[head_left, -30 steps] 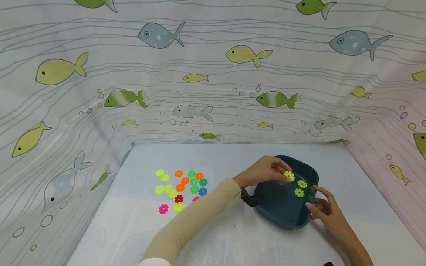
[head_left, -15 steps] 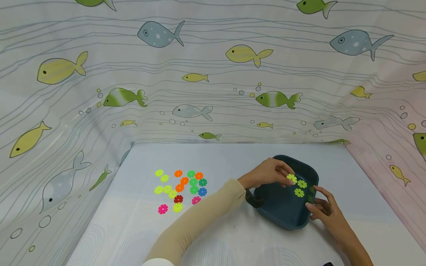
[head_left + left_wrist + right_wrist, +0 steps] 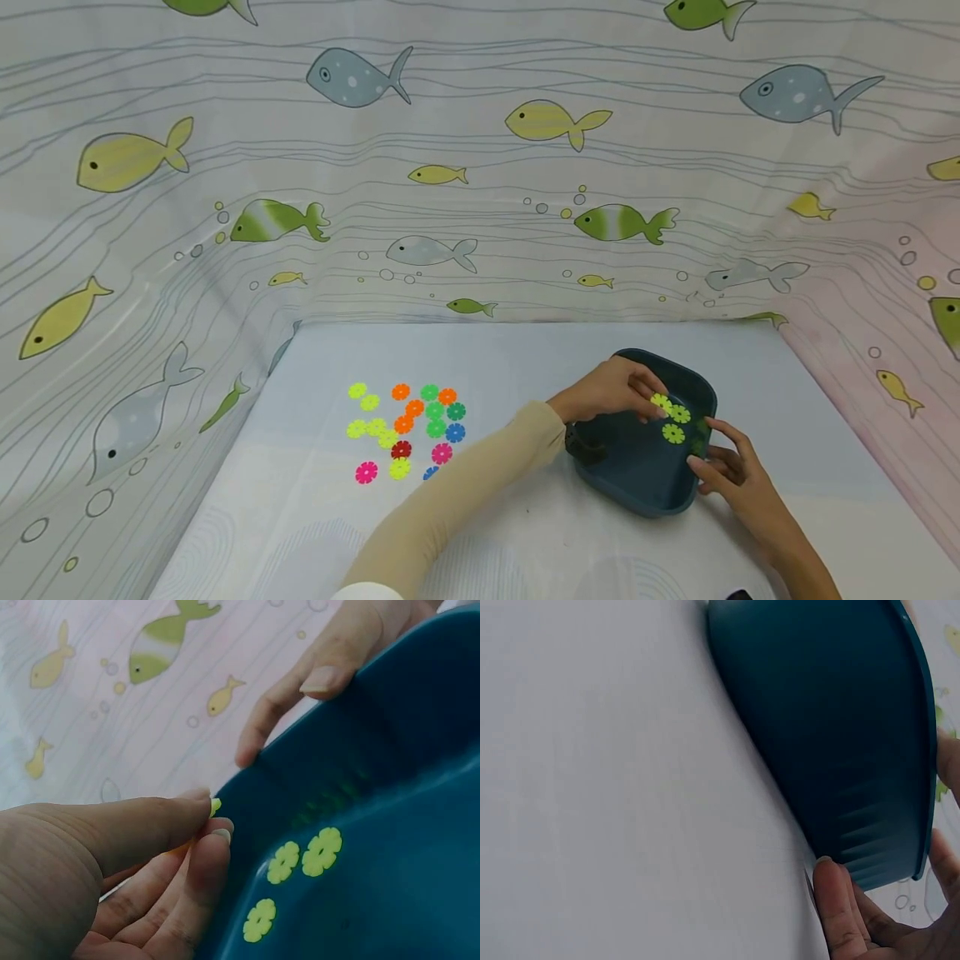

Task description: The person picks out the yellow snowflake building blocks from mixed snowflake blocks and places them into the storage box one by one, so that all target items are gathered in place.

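A dark teal plastic tub (image 3: 637, 475) stands at the right of the table. My left hand (image 3: 611, 390) is over its inside, thumb and fingertips pinched together. In the left wrist view the edge of a yellow snowflake disc (image 3: 215, 806) shows between them. Several yellow parts are near there: three yellow snowflake discs (image 3: 283, 862) lie in the tub close by the left fingers. My right hand (image 3: 738, 479) holds the tub's right wall, thumb and index finger at the rim. In the right wrist view, its other fingertips (image 3: 832, 900) touch the wall's outside near the bottom.
Loose snowflake discs in yellow, orange (image 3: 415, 408), green (image 3: 435, 411), blue (image 3: 455, 432), pink (image 3: 367, 472) and dark red (image 3: 401, 450) lie on the white table at left. The left sleeve (image 3: 457, 492) hides part of the table. A fish-patterned curtain (image 3: 495, 242) surrounds it.
My left hand has moved slightly right and down, and the yellow disc at its fingertips is now beside the other two in the tub. The right hand has stayed on the tub.
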Tool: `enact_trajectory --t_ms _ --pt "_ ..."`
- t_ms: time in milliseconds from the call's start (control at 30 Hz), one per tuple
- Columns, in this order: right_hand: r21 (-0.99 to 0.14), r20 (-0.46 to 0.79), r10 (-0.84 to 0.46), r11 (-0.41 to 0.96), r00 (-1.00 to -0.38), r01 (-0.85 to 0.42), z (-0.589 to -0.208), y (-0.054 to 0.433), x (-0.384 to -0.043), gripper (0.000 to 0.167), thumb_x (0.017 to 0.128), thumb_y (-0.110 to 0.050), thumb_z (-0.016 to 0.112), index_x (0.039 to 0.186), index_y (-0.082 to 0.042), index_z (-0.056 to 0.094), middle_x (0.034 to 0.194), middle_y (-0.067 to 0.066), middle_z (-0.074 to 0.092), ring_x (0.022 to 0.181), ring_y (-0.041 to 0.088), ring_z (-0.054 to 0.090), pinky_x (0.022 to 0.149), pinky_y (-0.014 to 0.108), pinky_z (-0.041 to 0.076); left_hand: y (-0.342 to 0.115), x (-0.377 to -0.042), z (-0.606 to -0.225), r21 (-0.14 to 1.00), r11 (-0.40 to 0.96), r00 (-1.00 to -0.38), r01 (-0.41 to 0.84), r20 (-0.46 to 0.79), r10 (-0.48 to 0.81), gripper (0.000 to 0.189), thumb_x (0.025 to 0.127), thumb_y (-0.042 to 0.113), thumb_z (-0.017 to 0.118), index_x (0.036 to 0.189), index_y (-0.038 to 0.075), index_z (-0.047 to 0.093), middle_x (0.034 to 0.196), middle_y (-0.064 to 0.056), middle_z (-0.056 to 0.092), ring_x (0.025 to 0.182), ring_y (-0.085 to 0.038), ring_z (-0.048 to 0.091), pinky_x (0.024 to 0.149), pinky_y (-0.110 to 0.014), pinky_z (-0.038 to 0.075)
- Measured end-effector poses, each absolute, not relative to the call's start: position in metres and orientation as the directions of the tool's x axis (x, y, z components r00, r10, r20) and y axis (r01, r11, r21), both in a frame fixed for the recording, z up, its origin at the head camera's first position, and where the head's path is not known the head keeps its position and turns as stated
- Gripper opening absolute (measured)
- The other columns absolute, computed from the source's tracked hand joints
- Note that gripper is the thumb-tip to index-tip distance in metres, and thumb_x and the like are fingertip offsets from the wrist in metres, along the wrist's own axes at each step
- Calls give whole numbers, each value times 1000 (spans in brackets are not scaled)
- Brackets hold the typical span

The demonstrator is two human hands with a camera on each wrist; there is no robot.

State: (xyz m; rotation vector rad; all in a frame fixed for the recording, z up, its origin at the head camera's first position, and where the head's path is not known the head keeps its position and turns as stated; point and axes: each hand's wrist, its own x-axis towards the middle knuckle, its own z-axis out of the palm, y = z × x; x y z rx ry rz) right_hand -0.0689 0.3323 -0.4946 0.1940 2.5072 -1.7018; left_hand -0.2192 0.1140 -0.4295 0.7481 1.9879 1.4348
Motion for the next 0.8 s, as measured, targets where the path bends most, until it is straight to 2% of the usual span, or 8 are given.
enact_trajectory --t_ms 433,600,800 --pt "-912 -158 44 376 -986 163 -496 333 -68 78 105 -36 61 164 -35 9 145 30 43 93 25 67 80 30 53 127 -223 -437 934 347 -719 91 -179 672 26 87 4 83 111 5 74 85 0 70 71 -15 72 71 -28 59" --pt "-915 -155 39 371 -987 158 -495 334 -67 79 106 -34 61 164 -31 9 146 31 42 92 25 67 81 32 52 132 -223 -438 891 436 -739 128 -207 641 26 85 4 84 110 5 75 84 2 67 68 -11 70 68 -24 56" --pt "-924 -125 31 362 -992 128 -496 335 -68 76 106 -31 61 164 -30 11 146 30 43 91 25 67 81 28 52 140 -225 -446 796 570 -771 204 -228 594 25 83 6 86 106 11 77 79 5 65 64 -7 67 64 -21 52"
